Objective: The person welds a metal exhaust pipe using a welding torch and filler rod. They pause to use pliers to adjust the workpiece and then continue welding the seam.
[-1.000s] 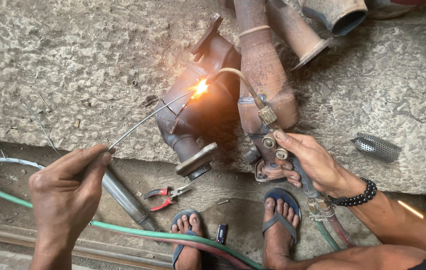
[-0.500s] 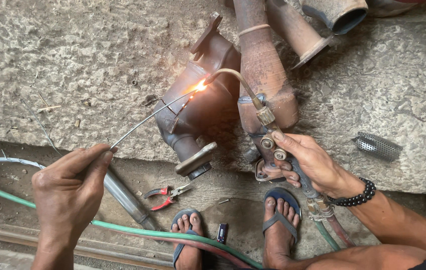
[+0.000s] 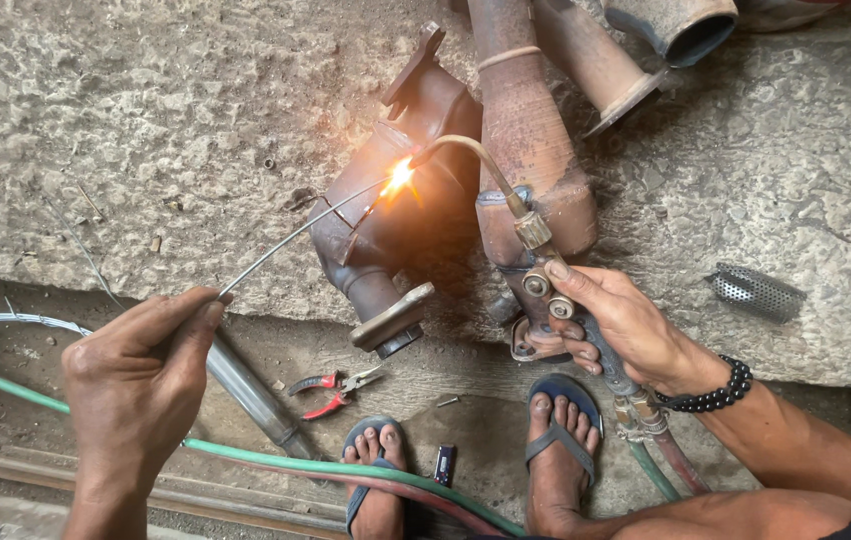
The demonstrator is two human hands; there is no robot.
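Note:
My left hand (image 3: 140, 365) pinches a thin metal filler rod (image 3: 290, 238) that slants up to the right, its tip in the flame (image 3: 398, 178). My right hand (image 3: 620, 325) grips a gas torch (image 3: 535, 270) by its valve body; the curved brass nozzle arcs up and left to the same bright orange spot. The flame plays on a rusty brown flanged pipe part (image 3: 395, 215) lying on a rough stone slab (image 3: 145, 130). A second rusty cone-shaped pipe (image 3: 530, 130) lies just to its right.
More pipes (image 3: 645, 50) lie at the top right. A perforated metal cylinder (image 3: 755, 292) rests on the slab at right. Below the slab are red-handled pliers (image 3: 330, 388), a steel tube (image 3: 250, 395), green and red hoses (image 3: 345, 470), a small lighter (image 3: 444, 464) and my sandalled feet (image 3: 560, 450).
The flame spot has stayed on the pipe part; both hands hold almost still, the rod tip staying in the flame.

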